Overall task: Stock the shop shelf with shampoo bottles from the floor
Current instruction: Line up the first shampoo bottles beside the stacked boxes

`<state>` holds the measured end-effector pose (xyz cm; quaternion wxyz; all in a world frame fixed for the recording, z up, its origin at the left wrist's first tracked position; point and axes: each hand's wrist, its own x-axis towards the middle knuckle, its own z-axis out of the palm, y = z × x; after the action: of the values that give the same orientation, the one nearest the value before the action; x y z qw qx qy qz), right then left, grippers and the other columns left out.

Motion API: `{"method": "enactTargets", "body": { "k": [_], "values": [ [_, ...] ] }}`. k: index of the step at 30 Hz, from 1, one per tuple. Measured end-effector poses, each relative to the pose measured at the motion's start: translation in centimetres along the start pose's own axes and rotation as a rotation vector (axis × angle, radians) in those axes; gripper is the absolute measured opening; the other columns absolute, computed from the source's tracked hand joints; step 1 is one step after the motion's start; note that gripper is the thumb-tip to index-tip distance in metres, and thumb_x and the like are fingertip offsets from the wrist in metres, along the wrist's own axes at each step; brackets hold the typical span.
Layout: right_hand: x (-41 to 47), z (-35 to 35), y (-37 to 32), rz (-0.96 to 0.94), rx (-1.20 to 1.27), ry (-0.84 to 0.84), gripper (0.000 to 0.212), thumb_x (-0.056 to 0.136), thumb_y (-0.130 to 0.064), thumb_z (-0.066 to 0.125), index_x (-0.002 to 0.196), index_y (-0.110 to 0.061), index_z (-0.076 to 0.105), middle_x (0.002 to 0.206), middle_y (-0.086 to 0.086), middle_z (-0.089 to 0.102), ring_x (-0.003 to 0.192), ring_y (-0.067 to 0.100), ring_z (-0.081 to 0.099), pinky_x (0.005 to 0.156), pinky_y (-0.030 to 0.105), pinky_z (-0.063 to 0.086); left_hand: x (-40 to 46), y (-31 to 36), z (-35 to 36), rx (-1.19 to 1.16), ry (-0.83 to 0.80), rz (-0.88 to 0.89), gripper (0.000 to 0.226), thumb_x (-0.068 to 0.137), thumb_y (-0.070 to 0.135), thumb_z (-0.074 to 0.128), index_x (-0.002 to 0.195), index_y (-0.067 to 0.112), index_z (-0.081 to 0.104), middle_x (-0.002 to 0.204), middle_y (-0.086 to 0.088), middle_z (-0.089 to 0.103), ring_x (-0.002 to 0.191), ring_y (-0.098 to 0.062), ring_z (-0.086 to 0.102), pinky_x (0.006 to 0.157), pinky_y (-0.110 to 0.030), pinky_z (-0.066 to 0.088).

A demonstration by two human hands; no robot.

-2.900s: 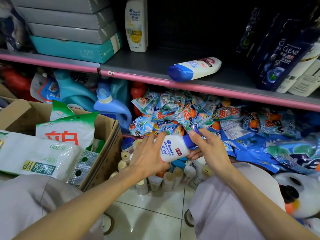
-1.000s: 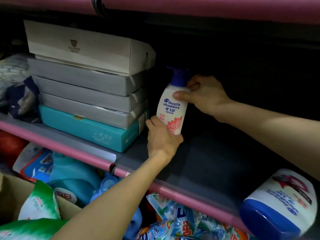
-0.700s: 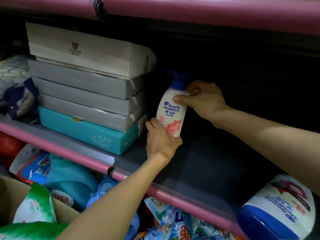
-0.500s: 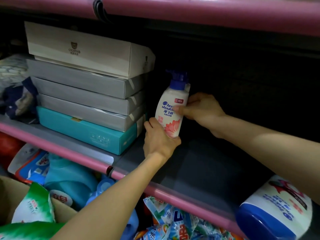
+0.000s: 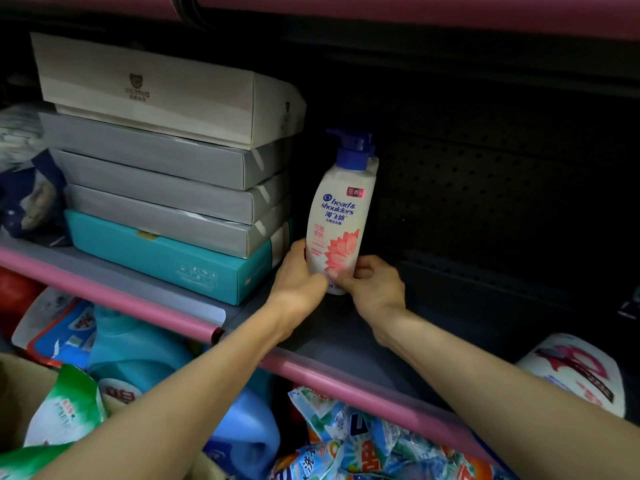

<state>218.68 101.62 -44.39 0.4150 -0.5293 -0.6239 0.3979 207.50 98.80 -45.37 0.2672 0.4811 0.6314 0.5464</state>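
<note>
A white shampoo bottle (image 5: 341,216) with a blue pump and a pink flower label stands upright on the dark grey shelf (image 5: 346,344), next to a stack of boxes. A second bottle hides right behind it; only its edge and pump show. My left hand (image 5: 298,282) grips the front bottle's base from the left. My right hand (image 5: 372,289) pinches the same base from the right. Another white bottle with a blue cap (image 5: 575,375) lies on its side at the shelf's right front edge.
A stack of flat grey, beige and teal boxes (image 5: 166,188) fills the shelf's left part. The pink shelf rail (image 5: 145,303) runs across the front. Below sit blue detergent jugs (image 5: 138,355), detergent sachets (image 5: 363,441) and a cardboard box with green-and-white bags (image 5: 65,407).
My right hand has slid down from the bottle's neck to its base. The bottle has been stood upright on the shelf, label facing out.
</note>
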Motion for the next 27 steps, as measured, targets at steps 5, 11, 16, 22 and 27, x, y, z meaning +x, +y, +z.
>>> {"method": "enactTargets", "body": {
  "k": [5,11,16,22,27],
  "values": [
    [-0.2,0.8,0.4,-0.024,-0.011,0.031,0.034,0.080,-0.023,0.075,0.112,-0.014,0.064,0.106,0.002,0.070,0.096,0.014,0.064,0.084,0.026,0.051,0.1,-0.8,-0.3,-0.053,0.014,-0.073,0.043,0.086,0.006,0.053,0.124,0.027,0.051,0.111,0.009,0.059,0.097,-0.007,0.055,0.076,-0.018,0.039],
    [-0.7,1.2,0.8,-0.059,0.011,0.110,0.036,0.081,-0.022,0.074,0.115,-0.013,0.065,0.108,0.004,0.070,0.097,0.015,0.065,0.088,0.030,0.052,0.0,-0.4,-0.1,-0.065,-0.002,-0.093,0.044,0.087,0.005,0.051,0.124,0.029,0.050,0.103,0.013,0.057,0.096,-0.010,0.056,0.077,-0.021,0.044],
    [-0.9,1.2,0.9,-0.074,0.012,0.109,0.036,0.081,-0.025,0.075,0.114,-0.013,0.065,0.107,0.003,0.070,0.097,0.013,0.065,0.086,0.027,0.051,-0.2,-0.4,-0.2,-0.055,-0.019,-0.106,0.044,0.088,0.008,0.052,0.127,0.029,0.048,0.111,0.009,0.059,0.100,-0.015,0.058,0.085,-0.031,0.049],
    [-1.2,1.3,0.5,-0.048,-0.044,0.119,0.041,0.082,-0.025,0.074,0.118,-0.011,0.062,0.110,0.006,0.069,0.100,0.018,0.065,0.087,0.030,0.052,-0.4,0.3,-0.3,-0.008,-0.013,-0.119,0.040,0.087,0.012,0.056,0.125,0.022,0.050,0.119,0.002,0.061,0.104,-0.013,0.056,0.084,-0.026,0.044],
    [-3.3,0.0,-2.0,0.123,-0.072,0.132,0.039,0.089,-0.020,0.063,0.126,-0.009,0.054,0.120,0.010,0.064,0.101,0.021,0.060,0.069,0.020,0.043,-2.8,2.9,-1.4,0.128,0.143,-0.104,0.031,0.086,0.007,0.055,0.117,0.011,0.054,0.112,-0.002,0.060,0.090,-0.008,0.048,0.074,-0.019,0.036]
  ]
}}
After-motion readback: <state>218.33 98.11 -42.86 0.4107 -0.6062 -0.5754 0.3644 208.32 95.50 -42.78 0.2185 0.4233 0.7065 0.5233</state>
